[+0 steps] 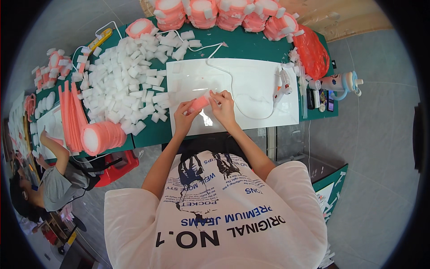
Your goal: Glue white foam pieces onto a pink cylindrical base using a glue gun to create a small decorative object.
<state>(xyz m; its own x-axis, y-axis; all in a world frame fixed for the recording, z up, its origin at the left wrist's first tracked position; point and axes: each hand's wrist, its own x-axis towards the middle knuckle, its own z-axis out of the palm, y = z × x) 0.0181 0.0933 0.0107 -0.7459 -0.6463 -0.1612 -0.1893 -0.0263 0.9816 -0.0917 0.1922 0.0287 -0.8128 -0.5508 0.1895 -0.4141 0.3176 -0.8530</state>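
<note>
Over a glossy white board [264, 69], a small pink foam piece [199, 104] is held up between both hands. My left hand [184, 117] is closed on its left side. At its right end, the fingers of my right hand [223, 109] are pinched; a pale bit shows there, too small to make out. On the right part of the board lies a white hot glue gun [282, 85], its cord curling across the surface.
White foam blocks [116, 74] are heaped at left, beside pink foam strips [71, 116] and a row of pink-edged discs [103, 137]. More pink foam stacks [201, 13] line the back. A red plastic bag [311, 54] and bottle [338, 83] stand right. Another person [62, 179] works at left.
</note>
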